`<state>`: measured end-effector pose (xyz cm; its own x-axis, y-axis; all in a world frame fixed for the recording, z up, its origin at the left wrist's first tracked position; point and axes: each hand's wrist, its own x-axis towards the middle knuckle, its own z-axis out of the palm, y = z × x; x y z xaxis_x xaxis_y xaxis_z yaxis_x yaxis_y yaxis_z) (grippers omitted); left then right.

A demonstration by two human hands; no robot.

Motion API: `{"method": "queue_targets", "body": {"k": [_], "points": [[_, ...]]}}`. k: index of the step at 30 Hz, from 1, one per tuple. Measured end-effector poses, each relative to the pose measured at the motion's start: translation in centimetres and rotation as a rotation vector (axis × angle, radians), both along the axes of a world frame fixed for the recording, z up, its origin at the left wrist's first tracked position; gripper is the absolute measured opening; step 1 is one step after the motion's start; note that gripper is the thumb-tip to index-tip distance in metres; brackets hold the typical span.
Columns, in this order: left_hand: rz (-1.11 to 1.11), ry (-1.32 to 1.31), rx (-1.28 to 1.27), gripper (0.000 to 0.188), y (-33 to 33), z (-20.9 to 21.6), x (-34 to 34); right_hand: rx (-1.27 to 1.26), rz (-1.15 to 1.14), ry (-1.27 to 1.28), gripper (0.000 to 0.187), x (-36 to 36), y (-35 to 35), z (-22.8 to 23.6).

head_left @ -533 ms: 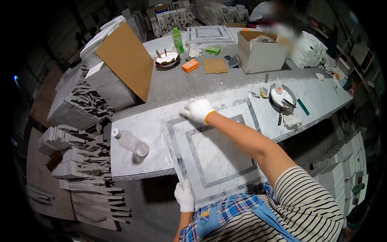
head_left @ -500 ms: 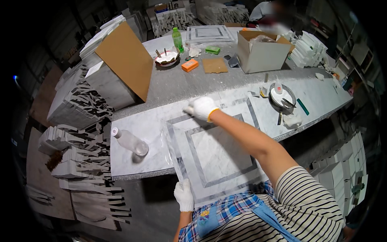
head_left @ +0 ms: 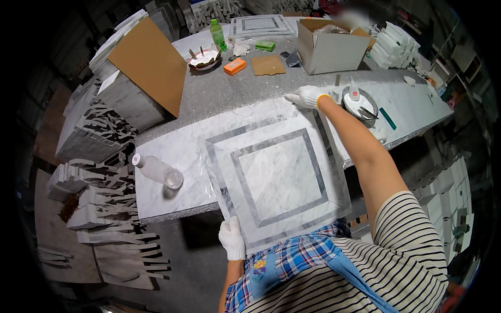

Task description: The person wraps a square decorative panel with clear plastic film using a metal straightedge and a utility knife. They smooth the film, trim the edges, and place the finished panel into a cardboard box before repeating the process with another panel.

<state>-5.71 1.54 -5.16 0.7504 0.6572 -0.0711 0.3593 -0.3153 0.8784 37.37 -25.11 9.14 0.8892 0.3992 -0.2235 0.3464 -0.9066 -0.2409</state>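
Observation:
A square white marble panel with two grey inlaid bands lies tilted in front of me. Its near part overhangs the bench edge, against my apron. My left hand, in a white knit glove, is closed on the panel's near left edge, thumb on top. Stretched across to the far right corner, my gloved right hand has its fingers bunched, one digit pointing left. Whether anything is inside that hand is hidden. A clear bottle leans over on the marble left of the panel.
Right of the panel sits a bowl of white paste with a small bottle and a dark tool, beside a green strip. Farther back are a cardboard box, an orange box and a green bottle. Stone strips are stacked at left.
My right hand has moved right along the panel's far edge, toward the far right corner. The left hand keeps its hold. The whole view has shifted slightly.

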Motion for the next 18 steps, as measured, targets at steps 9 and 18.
{"method": "queue_targets", "body": {"k": [9,18], "points": [[-0.007,-0.009,-0.057,0.042,0.2,-1.1,0.0,0.702,-0.483,0.236,0.061,-0.8,-9.4,-4.8],[-0.011,0.080,-0.043,0.047,0.5,-0.4,-0.2,1.178,-0.673,0.428,0.054,-5.8,-8.0,-6.4]]}}
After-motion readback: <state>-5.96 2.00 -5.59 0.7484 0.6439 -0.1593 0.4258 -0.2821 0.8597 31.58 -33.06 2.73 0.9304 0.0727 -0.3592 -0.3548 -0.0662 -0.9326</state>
